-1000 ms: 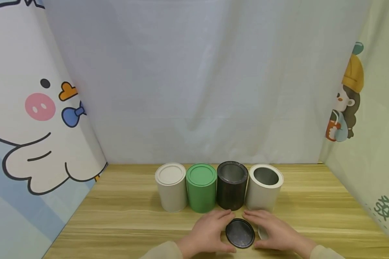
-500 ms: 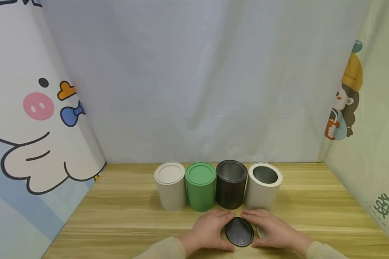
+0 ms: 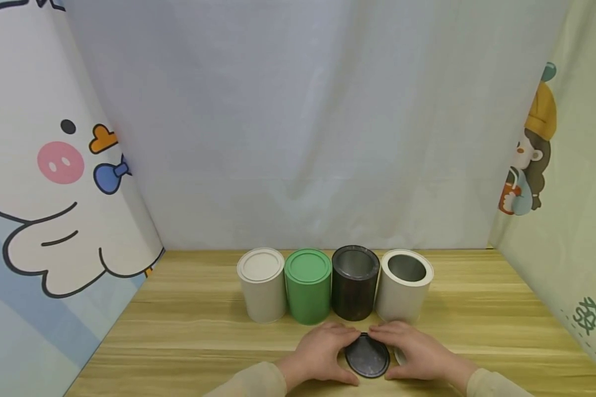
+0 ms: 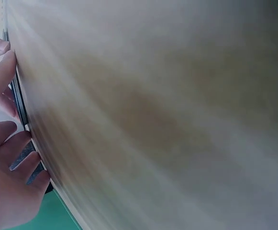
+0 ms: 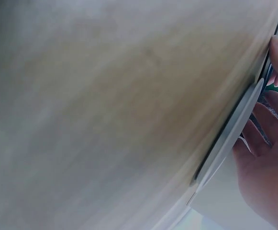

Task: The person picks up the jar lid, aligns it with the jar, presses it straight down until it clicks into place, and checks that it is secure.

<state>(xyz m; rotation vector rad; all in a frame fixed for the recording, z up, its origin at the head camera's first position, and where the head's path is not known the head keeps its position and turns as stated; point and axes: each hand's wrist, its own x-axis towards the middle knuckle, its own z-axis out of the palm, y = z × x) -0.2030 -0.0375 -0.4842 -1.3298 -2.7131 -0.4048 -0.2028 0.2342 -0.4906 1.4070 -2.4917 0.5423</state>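
Observation:
A round black lid (image 3: pixel 367 356) lies on the wooden table in the head view, between my two hands. My left hand (image 3: pixel 323 353) is on its left side, fingertips right at the lid's far edge and thumb near its close edge. Mirroring it on the right, my right hand (image 3: pixel 417 353) rests with loosely bent fingers beside the lid. A white lid (image 5: pixel 232 129) lies flat under the right hand and is mostly hidden in the head view. Just beyond the hands stand an uncovered black can (image 3: pixel 354 298) and an uncovered white can (image 3: pixel 402 300).
To the left in the same row are a lidded green can (image 3: pixel 309 300) and a lidded white can (image 3: pixel 264 300). The cans stand close side by side on the wooden table (image 3: pixel 189 320). A pale curtain (image 3: pixel 298 138) hangs behind, with printed cloths at both sides.
The fingertips of both hands have drawn slightly closer together at the black lid's far edge. The cans and lids look unmoved.

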